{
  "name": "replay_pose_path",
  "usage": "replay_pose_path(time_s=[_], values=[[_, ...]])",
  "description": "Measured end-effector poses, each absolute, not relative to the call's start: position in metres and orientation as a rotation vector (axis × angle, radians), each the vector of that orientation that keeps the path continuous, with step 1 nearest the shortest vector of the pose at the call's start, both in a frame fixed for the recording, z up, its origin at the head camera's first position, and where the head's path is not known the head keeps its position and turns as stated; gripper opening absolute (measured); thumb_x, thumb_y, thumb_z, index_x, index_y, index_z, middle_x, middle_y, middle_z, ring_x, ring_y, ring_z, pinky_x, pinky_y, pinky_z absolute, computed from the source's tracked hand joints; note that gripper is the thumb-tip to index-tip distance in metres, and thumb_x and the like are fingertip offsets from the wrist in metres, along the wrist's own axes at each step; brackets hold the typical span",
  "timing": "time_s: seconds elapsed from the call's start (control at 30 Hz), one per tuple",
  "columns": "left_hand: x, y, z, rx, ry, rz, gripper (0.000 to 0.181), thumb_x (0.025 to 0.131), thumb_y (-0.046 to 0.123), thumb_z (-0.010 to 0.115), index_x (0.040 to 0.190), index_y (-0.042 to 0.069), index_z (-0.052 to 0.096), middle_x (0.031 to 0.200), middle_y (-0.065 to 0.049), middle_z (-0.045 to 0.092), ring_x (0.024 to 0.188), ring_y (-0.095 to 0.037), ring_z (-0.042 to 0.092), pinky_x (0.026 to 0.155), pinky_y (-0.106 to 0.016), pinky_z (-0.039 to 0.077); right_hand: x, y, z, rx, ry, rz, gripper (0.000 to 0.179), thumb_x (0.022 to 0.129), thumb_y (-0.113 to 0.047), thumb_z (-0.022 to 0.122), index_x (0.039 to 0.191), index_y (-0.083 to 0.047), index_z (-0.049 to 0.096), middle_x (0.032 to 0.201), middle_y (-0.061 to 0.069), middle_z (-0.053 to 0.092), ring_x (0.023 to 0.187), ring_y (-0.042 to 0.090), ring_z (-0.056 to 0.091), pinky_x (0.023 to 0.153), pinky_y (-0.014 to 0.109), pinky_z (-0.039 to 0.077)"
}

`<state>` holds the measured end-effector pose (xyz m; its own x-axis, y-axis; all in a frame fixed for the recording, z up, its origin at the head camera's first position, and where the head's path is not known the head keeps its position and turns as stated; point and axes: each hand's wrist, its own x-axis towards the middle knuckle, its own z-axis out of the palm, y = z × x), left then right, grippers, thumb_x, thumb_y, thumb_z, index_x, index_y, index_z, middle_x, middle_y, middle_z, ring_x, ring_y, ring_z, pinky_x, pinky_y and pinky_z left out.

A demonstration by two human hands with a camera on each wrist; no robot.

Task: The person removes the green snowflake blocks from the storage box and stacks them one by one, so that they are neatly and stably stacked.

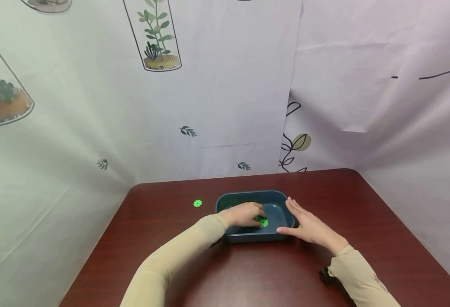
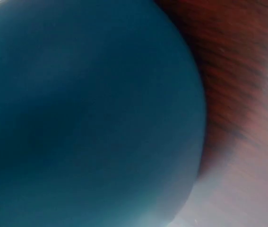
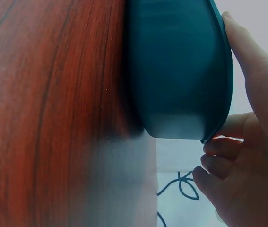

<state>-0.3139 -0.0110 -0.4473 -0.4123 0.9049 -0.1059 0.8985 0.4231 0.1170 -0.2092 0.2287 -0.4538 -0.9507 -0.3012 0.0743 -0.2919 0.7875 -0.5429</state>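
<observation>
A dark blue rectangular bin (image 1: pixel 257 237) stands toward the far side of the table. My left hand (image 1: pixel 244 214) reaches down into it over the near-left rim. Bright green flower-shaped plastic discs (image 1: pixel 264 223) show between its thumb and bent fingers, against the bin's floor. The left wrist view has only the bin's outer wall (image 2: pixel 96 109), close and blurred. At the bin's right end, my right hand (image 1: pixel 311 226) holds the rim. Its thumb lies along the rim in the right wrist view, and its other fingers bend against the end of the bin (image 3: pixel 181 75).
Another green flower-shaped disc (image 1: pixel 197 203) lies on the table left of the bin. The dark red wooden table (image 1: pixel 244 277) has a rounded far edge close to a white printed cloth (image 1: pixel 228 102). A small black object (image 1: pixel 326 275) sits under the right forearm.
</observation>
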Motion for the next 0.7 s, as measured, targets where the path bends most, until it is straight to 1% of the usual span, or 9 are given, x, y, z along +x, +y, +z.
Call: replay_pose_path(time_s=[0.13, 0.3, 0.57, 0.7], values=[[-0.3139, -0.0085, -0.4469, 1.625, 2.519, 0.076, 0.029, 0.095, 0.028, 0.072, 0.121, 0.014, 0.074, 0.113, 0.004, 0.067, 0.100, -0.004, 0.060, 0.090, -0.017, 0.048, -0.2102, 0.2287, -0.4541, -0.497, 2.963, -0.883, 0.114, 0.082, -0.074, 0.065, 0.157, 0.002, 0.026, 0.165, 0.022, 0.017, 0.150, 0.043, 0.019, 0.110, 0.063, 0.033], [-0.3151, -0.0076, -0.4486, 1.613, 2.521, 0.116, 0.027, 0.095, 0.028, 0.072, 0.118, 0.013, 0.075, 0.110, 0.004, 0.067, 0.097, -0.003, 0.059, 0.088, -0.016, 0.048, -0.2107, 0.2289, -0.4540, -0.492, 2.961, -0.884, 0.115, 0.081, -0.073, 0.066, 0.157, 0.002, 0.025, 0.165, 0.021, 0.016, 0.150, 0.043, 0.019, 0.109, 0.063, 0.033], [-0.3183, -0.0060, -0.4494, 1.563, 2.516, 0.188, 0.025, 0.094, 0.028, 0.075, 0.114, 0.013, 0.075, 0.109, 0.004, 0.066, 0.099, -0.005, 0.059, 0.089, -0.018, 0.048, -0.2102, 0.2291, -0.4551, -0.489, 2.956, -0.898, 0.114, 0.082, -0.073, 0.065, 0.158, 0.002, 0.024, 0.165, 0.021, 0.015, 0.150, 0.043, 0.018, 0.110, 0.063, 0.033], [-0.3187, -0.0065, -0.4525, 1.558, 2.509, 0.191, 0.026, 0.094, 0.028, 0.074, 0.115, 0.013, 0.074, 0.111, 0.004, 0.065, 0.101, -0.005, 0.059, 0.091, -0.018, 0.048, -0.2089, 0.2291, -0.4564, -0.483, 2.954, -0.897, 0.114, 0.082, -0.073, 0.066, 0.158, 0.002, 0.025, 0.165, 0.021, 0.016, 0.150, 0.043, 0.018, 0.109, 0.063, 0.034]])
